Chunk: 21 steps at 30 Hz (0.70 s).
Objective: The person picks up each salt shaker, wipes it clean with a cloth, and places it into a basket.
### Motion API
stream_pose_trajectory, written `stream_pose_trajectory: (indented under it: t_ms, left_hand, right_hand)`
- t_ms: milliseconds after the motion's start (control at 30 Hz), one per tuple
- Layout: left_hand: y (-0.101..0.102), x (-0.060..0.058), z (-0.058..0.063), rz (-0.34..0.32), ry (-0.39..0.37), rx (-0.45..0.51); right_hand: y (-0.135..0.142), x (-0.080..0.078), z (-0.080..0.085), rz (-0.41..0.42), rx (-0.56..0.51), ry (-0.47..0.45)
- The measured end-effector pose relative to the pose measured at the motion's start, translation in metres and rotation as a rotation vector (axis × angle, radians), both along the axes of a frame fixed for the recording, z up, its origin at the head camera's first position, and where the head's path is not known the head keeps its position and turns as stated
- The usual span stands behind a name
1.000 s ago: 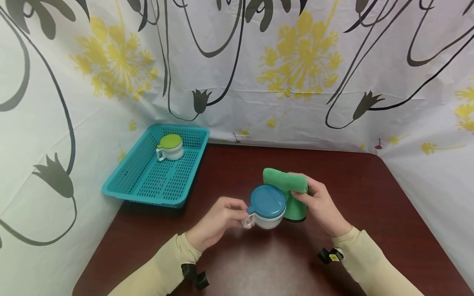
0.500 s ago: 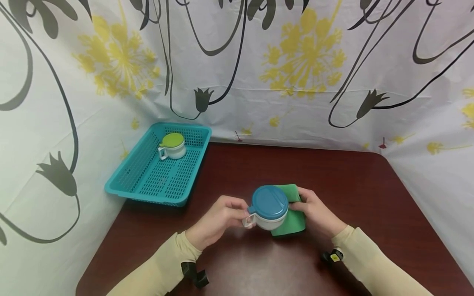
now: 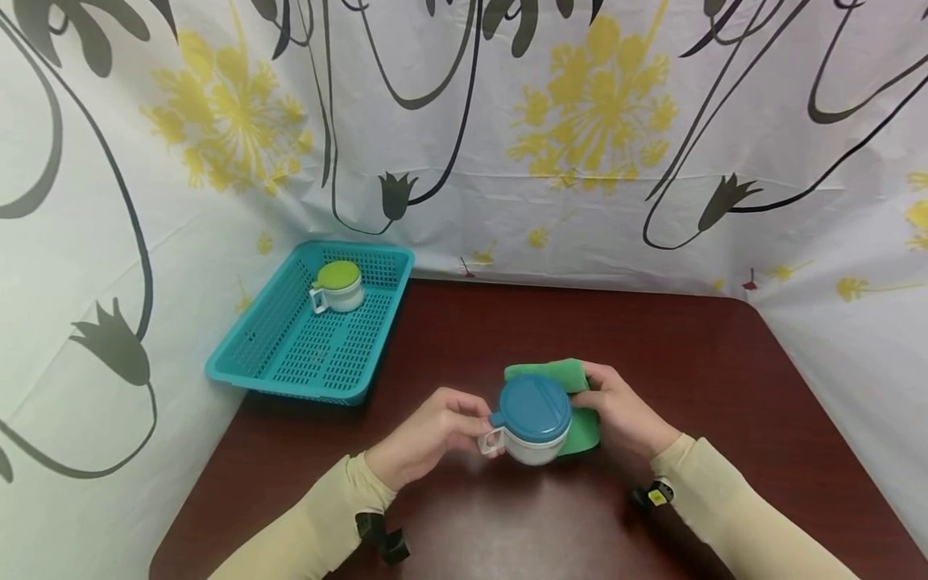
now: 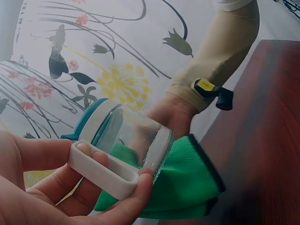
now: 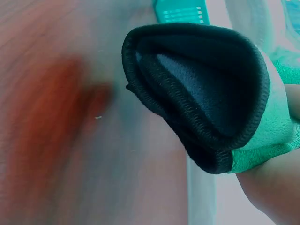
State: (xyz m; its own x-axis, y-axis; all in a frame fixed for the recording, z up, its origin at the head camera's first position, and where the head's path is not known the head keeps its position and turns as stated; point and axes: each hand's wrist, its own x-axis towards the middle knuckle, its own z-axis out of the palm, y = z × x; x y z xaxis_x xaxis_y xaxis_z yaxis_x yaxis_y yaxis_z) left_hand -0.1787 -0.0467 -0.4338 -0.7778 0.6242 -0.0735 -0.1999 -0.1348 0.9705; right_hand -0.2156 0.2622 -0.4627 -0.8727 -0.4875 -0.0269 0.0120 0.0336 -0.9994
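Observation:
My left hand [image 3: 435, 435] pinches the white handle [image 4: 104, 169] of a seasoning jar with a round blue lid [image 3: 535, 408]. In the left wrist view the jar's clear body [image 4: 140, 129] shows, tilted. My right hand [image 3: 627, 409] grips a folded green cloth [image 3: 580, 431] at the jar's right side and behind it. The cloth's dark-edged folds [image 5: 201, 89] fill much of the right wrist view. Whether the cloth presses on the jar all along its side cannot be seen.
At the back left of the dark red table [image 3: 464, 338] stands a turquoise basket [image 3: 225, 366]. Inside it sits a similar jar with a green lid [image 3: 338, 275]. A patterned curtain [image 3: 478, 161] hangs along the back and sides.
The right hand has lowered the cloth from above the jar's right side and shifted it against the jar. The jar has moved slightly right and down, still held by its handle.

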Motion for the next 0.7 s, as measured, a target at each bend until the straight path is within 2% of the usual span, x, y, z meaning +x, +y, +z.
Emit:
stream_pose_trajectory:
  t_ms: [267,433,567,700]
  left_hand:
    - [0.001,0.001,-0.001,-0.019,0.005,0.005]
    - [0.0,0.002,-0.001,-0.043,0.013,-0.007]
    - [0.0,0.003,0.0,-0.063,0.025,-0.025]
    - [0.0,0.004,0.002,-0.067,0.036,-0.03]
  right_hand:
    - [-0.001,-0.006,0.032,0.002,-0.112,0.166]
    - [0.0,-0.006,0.049,0.024,-0.174,0.214]
    - [-0.002,-0.005,0.053,0.033,-0.189,0.223]
    - [-0.004,-0.006,0.048,0.066,-0.21,0.211]
